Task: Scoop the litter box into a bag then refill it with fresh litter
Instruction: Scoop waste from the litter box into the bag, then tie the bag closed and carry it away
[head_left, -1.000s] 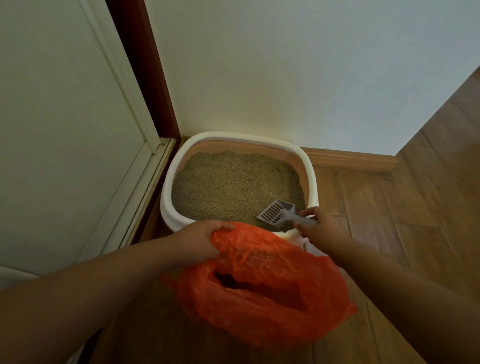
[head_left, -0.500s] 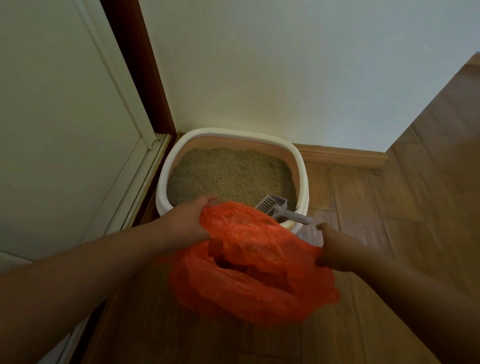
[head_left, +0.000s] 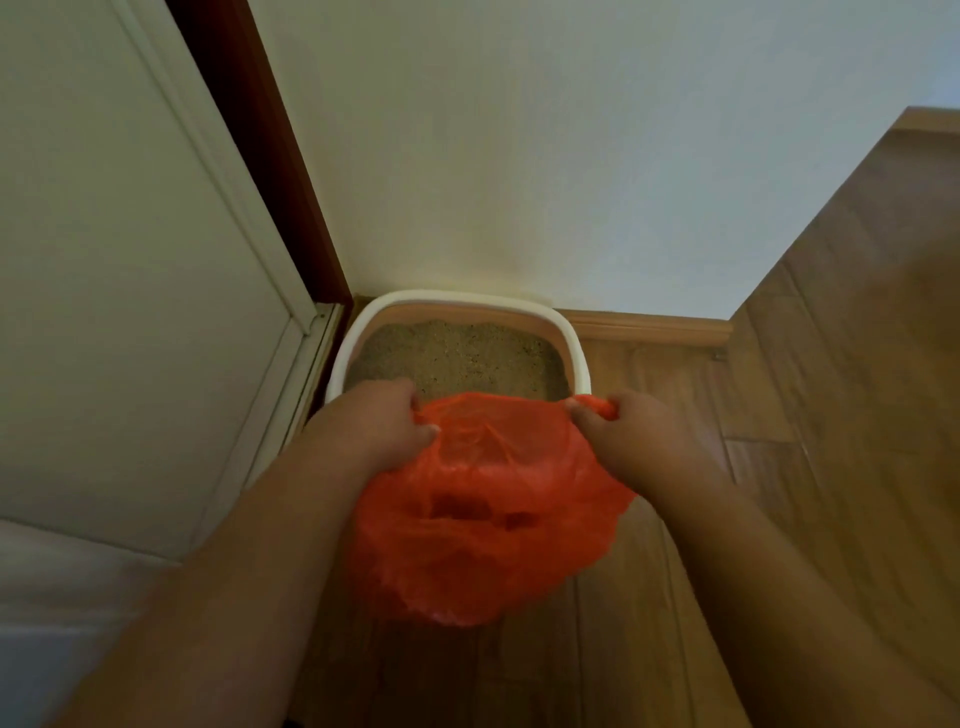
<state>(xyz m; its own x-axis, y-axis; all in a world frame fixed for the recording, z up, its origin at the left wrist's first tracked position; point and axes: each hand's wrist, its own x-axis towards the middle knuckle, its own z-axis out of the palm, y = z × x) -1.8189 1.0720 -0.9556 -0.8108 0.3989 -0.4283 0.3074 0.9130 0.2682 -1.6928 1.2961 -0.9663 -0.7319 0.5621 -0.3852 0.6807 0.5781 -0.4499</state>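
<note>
Down in the corner by the door, the litter box (head_left: 575, 343) sits against the wall, tan litter (head_left: 457, 358) inside. Both hands pinch the orange bag (head_left: 483, 519) just in front of it: left hand (head_left: 374, 426) gripping one edge, right hand (head_left: 628, 431) the other (plastic bunched between the fingers), stretching it over the wooden floor (head_left: 831, 415).

Pale wall (head_left: 571, 156), wooden floor (head_left: 831, 415), wood baseboard (head_left: 649, 327), white panelled door (head_left: 130, 286), dark red frame (head_left: 270, 156)
</note>
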